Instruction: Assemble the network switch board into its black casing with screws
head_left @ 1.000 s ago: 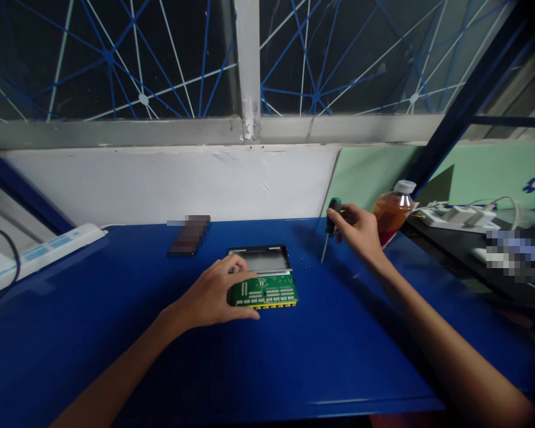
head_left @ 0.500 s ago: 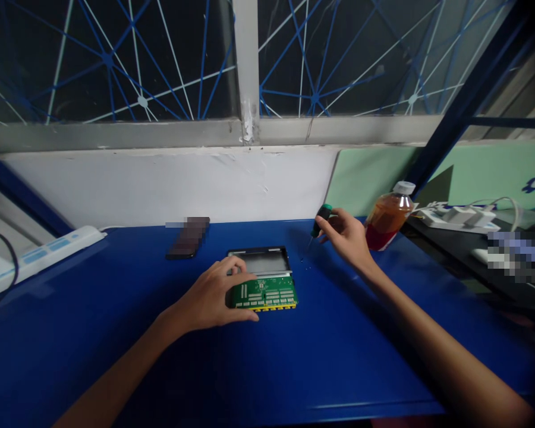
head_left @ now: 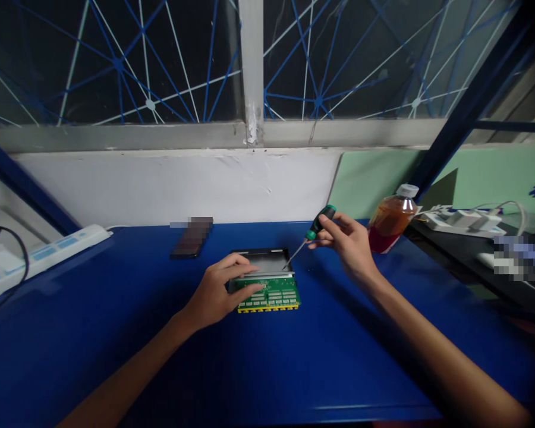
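A green circuit board (head_left: 274, 291) with a row of yellow parts along its front edge lies on the table, attached to or sitting against a dark case (head_left: 267, 261) with a grey metal inside. From the left, my left hand (head_left: 218, 288) rests over both, fingers stretched and apart, thumb across the board. My right hand (head_left: 350, 241) is closed around the handle of a green and black screwdriver (head_left: 321, 221). The screwdriver tilts down to the left, its tip over the case's right part; I cannot tell whether it touches. Tiny specks, perhaps screws (head_left: 311, 270), lie right of the case.
A phone (head_left: 192, 239), partly blurred out, lies at the back left. White power strips sit at the left edge (head_left: 49, 258) and the far right (head_left: 459, 221). A bottle of reddish drink (head_left: 391, 219) stands behind my right hand. The blue table (head_left: 267, 368) meets a white wall.
The screwdriver tip has swung left from the table specks to over the case. My left hand's thumb has moved up from the front edge onto the board. The view has shifted slightly.
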